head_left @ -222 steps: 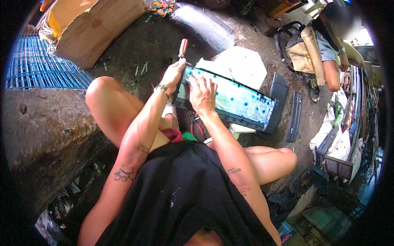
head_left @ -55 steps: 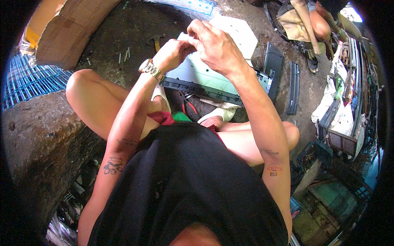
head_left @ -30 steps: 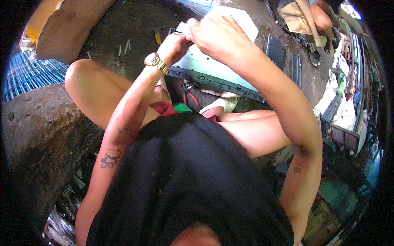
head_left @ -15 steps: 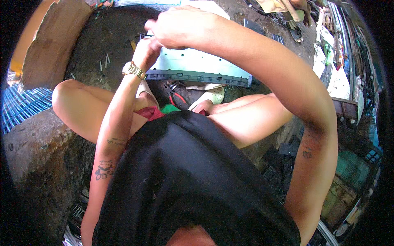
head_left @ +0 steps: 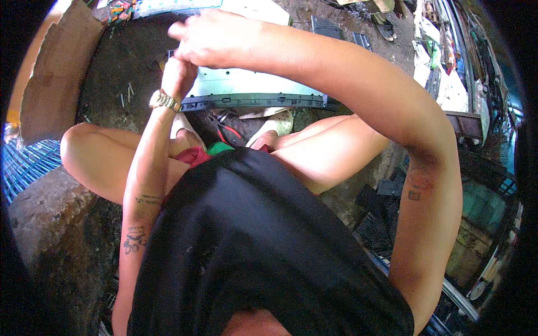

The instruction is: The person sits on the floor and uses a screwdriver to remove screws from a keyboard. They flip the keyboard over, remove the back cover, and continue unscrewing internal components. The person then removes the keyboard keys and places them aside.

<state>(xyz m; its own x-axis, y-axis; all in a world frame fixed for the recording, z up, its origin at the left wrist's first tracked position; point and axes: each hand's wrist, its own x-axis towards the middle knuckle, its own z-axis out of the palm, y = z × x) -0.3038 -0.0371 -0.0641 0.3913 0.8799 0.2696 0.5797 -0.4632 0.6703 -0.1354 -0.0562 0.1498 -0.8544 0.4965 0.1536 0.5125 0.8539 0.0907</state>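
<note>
A flat white panel [head_left: 252,84] with a dark slotted frame strip [head_left: 252,101] along its near edge lies in front of my feet. My left hand [head_left: 180,75], with a metal watch [head_left: 164,101] on its wrist, is closed at the panel's left side. Just above it my right hand [head_left: 210,40] reaches across, its fingers bent together against the left hand and one finger sticking out to the left. Whatever is between the fingers is hidden.
Red-handled pliers [head_left: 227,131] lie between my light clogs [head_left: 273,127]. Cardboard [head_left: 59,73] stands at the left, above a blue rack [head_left: 31,162]. Dark flat pieces [head_left: 386,207] lie to the right. Small orange and green items [head_left: 120,11] sit at the far left.
The view has shifted, so panel, feet and both hands appear farther left. Both hands stay together at the panel's left side, in nearly the same pose.
</note>
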